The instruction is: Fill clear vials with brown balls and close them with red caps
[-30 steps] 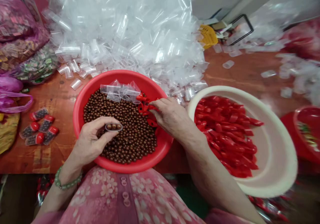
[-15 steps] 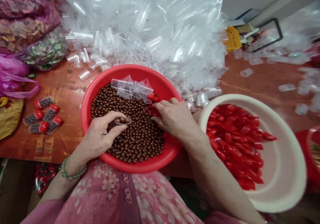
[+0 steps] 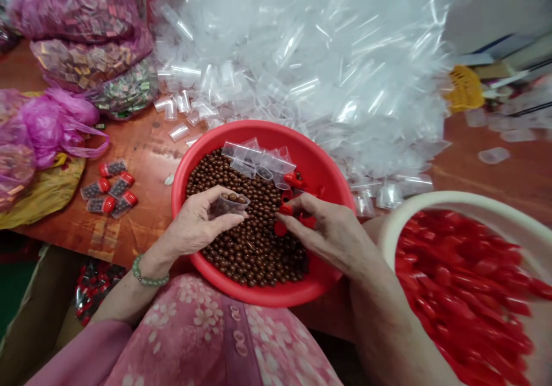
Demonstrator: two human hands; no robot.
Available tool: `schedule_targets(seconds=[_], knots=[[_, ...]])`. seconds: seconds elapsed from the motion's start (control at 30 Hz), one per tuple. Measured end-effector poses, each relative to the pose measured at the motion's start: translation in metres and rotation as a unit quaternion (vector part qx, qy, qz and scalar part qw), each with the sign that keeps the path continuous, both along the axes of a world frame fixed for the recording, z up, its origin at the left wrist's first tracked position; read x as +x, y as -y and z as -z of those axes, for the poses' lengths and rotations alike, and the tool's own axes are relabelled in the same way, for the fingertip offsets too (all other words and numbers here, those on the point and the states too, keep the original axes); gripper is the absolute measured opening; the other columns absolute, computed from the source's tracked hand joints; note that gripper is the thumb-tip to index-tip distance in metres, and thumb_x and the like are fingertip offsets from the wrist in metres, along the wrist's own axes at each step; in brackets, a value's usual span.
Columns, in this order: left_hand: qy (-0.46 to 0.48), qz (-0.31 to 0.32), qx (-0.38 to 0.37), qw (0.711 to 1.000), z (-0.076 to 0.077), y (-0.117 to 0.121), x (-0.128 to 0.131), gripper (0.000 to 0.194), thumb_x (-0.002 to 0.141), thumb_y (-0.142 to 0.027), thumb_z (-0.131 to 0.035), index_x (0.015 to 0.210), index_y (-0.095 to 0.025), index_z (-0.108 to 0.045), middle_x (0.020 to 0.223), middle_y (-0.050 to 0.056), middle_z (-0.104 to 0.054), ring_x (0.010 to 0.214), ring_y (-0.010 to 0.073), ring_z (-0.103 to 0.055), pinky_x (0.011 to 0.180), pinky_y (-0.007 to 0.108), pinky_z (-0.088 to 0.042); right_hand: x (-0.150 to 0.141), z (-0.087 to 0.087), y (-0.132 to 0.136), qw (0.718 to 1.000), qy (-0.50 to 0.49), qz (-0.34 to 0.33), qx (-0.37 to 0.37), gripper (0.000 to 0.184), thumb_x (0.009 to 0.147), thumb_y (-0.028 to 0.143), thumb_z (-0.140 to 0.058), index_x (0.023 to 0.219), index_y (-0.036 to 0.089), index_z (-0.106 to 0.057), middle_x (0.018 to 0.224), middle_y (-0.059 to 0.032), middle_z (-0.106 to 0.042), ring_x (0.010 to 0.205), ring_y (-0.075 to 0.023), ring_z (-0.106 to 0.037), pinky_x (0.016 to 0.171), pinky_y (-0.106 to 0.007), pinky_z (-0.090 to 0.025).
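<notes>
My left hand is closed around a short clear plastic tube, its open mouth facing right with brown balls inside. Between thumb and fingers, my right hand pinches a small red cap, a short way to the right of the tube and apart from it. Both hands are over a red basin holding a bed of glossy brown balls. Several empty clear tubes lie on the balls at the back, with more red caps beside them, partly behind my right fingers.
A large heap of clear tubes rises behind the basin. At right stands a cream tub of red pieces. Several filled, red-capped tubes lie on the table at left, near pink bags. A yellow basket is at the back right.
My right hand has drawn back from the loose caps at the basin's right with a red cap in its fingers, closer to the tube. The camera view has turned left.
</notes>
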State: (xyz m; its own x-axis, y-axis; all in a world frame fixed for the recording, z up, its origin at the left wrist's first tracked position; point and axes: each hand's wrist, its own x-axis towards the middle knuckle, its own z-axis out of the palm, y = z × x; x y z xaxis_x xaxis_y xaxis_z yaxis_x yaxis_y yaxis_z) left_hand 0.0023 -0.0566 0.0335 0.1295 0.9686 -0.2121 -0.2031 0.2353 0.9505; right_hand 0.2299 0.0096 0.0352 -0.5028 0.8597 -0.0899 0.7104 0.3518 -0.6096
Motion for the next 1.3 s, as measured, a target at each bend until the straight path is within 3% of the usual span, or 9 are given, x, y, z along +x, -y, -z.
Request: schedule_targets(seconds=[0.13, 0.27, 0.43, 0.63, 0.8, 0.9, 1.07, 1.2, 1.3], knots=[[0.09, 0.035, -0.008, 0.995, -0.006, 0.006, 0.004, 0.021, 0.077, -0.024, -0.073, 0.093, -0.015, -0.064, 0.078, 0.0, -0.067, 0.07, 0.008, -0.06, 0.068, 0.02, -0.047, -0.01, 0.002, 0.011, 0.982, -0.162, 0.059, -0.07, 0.013, 0.085, 0.035, -0.061, 0.088, 0.022, -0.061, 0.071, 0.0008, -0.062, 0.06, -0.0134, -0.054, 0.055, -0.025, -0.042], [0.129, 0.028, -0.025, 0.991, -0.006, 0.009, 0.005, 0.025, 0.077, -0.027, -0.075, 0.095, -0.015, -0.063, 0.081, 0.002, -0.068, 0.072, 0.0093, -0.064, 0.07, 0.022, -0.05, -0.023, 0.0, 0.016, 0.936, -0.307, 0.081, -0.153, 0.016, 0.09, 0.034, -0.059, 0.103, 0.024, -0.06, 0.072, 0.0013, -0.063, 0.071, -0.0151, -0.062, 0.066, -0.027, -0.047], [0.179, 0.04, -0.044, 0.982, 0.0, 0.005, 0.003, 0.03, 0.075, -0.026, -0.077, 0.097, -0.015, -0.06, 0.086, 0.003, -0.068, 0.073, 0.0102, -0.066, 0.07, 0.023, -0.053, -0.033, -0.015, 0.016, 0.887, -0.407, 0.052, -0.213, 0.018, 0.089, 0.033, -0.062, 0.106, 0.026, -0.06, 0.062, 0.0057, -0.049, 0.053, -0.0103, -0.046, 0.051, -0.024, -0.036], [0.209, 0.041, -0.062, 0.975, 0.002, 0.004, -0.001, 0.04, 0.067, -0.011, -0.076, 0.104, -0.015, -0.059, 0.096, 0.005, -0.068, 0.08, 0.0109, -0.067, 0.076, 0.023, -0.053, -0.035, -0.009, 0.005, 0.891, -0.361, 0.004, -0.275, 0.036, 0.089, 0.048, -0.06, 0.116, 0.025, -0.063, 0.08, 0.0014, -0.051, 0.063, -0.0106, -0.047, 0.055, -0.026, -0.037], [0.236, 0.052, -0.057, 0.969, 0.002, 0.003, -0.003, 0.042, 0.065, -0.008, -0.073, 0.105, -0.013, -0.061, 0.096, 0.006, -0.069, 0.081, 0.0125, -0.067, 0.076, 0.024, -0.053, -0.04, -0.014, -0.002, 0.931, -0.309, 0.019, -0.196, 0.034, 0.083, 0.046, -0.068, 0.109, 0.024, -0.068, 0.079, 0.0001, -0.057, 0.07, -0.0139, -0.053, 0.065, -0.028, -0.044], [0.239, 0.068, -0.054, 0.967, 0.004, 0.002, -0.004, 0.038, 0.066, -0.007, -0.072, 0.101, -0.013, -0.062, 0.091, 0.005, -0.07, 0.08, 0.0122, -0.067, 0.074, 0.023, -0.053, -0.045, -0.024, -0.01, 0.949, -0.272, -0.045, -0.152, 0.04, 0.073, 0.044, -0.078, 0.105, 0.024, -0.068, 0.091, -0.0022, -0.065, 0.082, -0.0179, -0.06, 0.077, -0.032, -0.049], [0.242, 0.088, -0.066, 0.964, 0.009, 0.002, -0.004, 0.037, 0.068, -0.012, -0.074, 0.102, -0.013, -0.06, 0.083, 0.003, -0.069, 0.075, 0.0117, -0.067, 0.069, 0.022, -0.053, -0.052, -0.031, -0.025, 0.943, -0.238, -0.163, -0.167, 0.038, 0.071, 0.043, -0.08, 0.1, 0.021, -0.068, 0.09, -0.0028, -0.067, 0.083, -0.0181, -0.063, 0.079, -0.032, -0.051], [0.23, 0.102, -0.059, 0.966, 0.012, 0.002, -0.002, 0.031, 0.072, -0.018, -0.075, 0.098, -0.013, -0.058, 0.08, 0.003, -0.068, 0.07, 0.0101, -0.066, 0.066, 0.021, -0.053, -0.057, -0.034, -0.031, 0.946, -0.207, -0.199, -0.154, 0.029, 0.073, 0.041, -0.079, 0.089, 0.02, -0.065, 0.083, -0.0007, -0.064, 0.078, -0.0157, -0.06, 0.075, -0.028, -0.05], [0.218, 0.111, -0.059, 0.968, 0.013, 0.001, -0.002, 0.031, 0.073, -0.023, -0.076, 0.096, -0.013, -0.058, 0.079, 0.002, -0.067, 0.068, 0.0089, -0.065, 0.067, 0.021, -0.053, -0.057, -0.036, -0.031, 0.941, -0.182, -0.213, -0.189, 0.025, 0.074, 0.039, -0.077, 0.083, 0.021, -0.061, 0.075, 0.0012, -0.061, 0.07, -0.0145, -0.057, 0.067, -0.027, -0.049]])
